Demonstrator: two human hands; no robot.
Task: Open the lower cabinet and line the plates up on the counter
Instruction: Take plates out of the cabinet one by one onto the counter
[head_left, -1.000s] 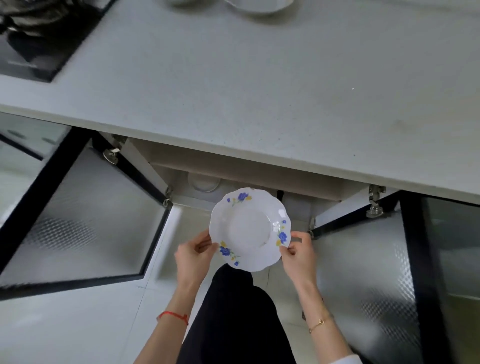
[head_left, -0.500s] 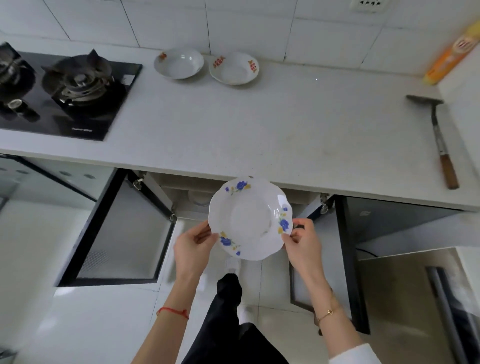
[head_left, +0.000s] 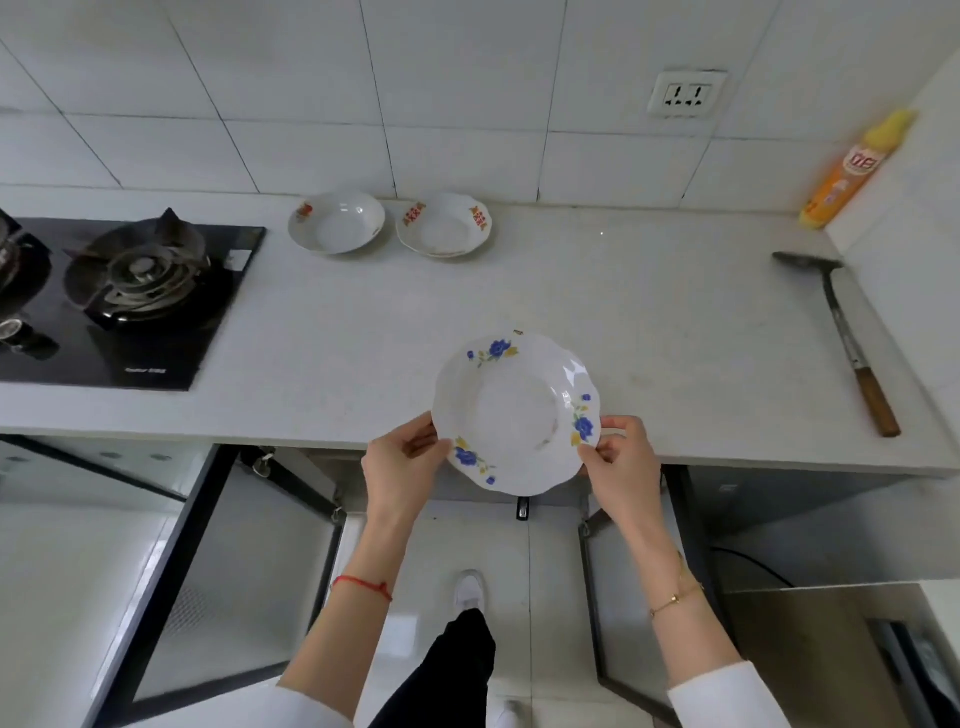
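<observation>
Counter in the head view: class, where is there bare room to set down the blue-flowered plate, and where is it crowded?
Both hands, left hand and right hand, hold the blue-flowered plate over the counter front edge. Bare room: the back strip between the red-patterned plate and the spatula, and the wide middle. Crowded: the stove on the left, and the back by the two plates.

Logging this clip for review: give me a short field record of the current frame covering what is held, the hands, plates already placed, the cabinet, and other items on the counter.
held item: blue-flowered plate, over the counter's front edge
left hand: grips the plate's left rim
right hand: pinches the plate's right rim
plates placed: two red-patterned plates side by side near the tiled wall
lower cabinet doors: open
other items: gas hob, spatula, orange bottle
</observation>
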